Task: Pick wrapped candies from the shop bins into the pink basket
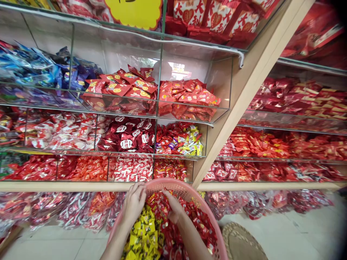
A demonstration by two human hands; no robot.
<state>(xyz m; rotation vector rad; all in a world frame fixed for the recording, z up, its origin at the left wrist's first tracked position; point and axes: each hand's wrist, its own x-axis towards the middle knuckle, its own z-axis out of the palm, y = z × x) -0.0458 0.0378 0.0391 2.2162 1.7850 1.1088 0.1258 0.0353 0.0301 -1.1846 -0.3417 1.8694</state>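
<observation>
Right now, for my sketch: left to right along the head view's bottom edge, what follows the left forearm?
Yellow-wrapped candies, red-wrapped candies, right forearm, pink basket's right rim, braided-edge woven object, floor tiles.

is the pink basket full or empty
Well stocked, not brimful: red packets and yellow packets cover the basket's inside, with bare wall above; depth is hidden.

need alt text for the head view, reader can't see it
A person's left hand is by the rim of a pink basket and their right hand reaches among its red packets, with yellow packets beside them. Behind, shelves hold mostly red packets, some blue.
</observation>
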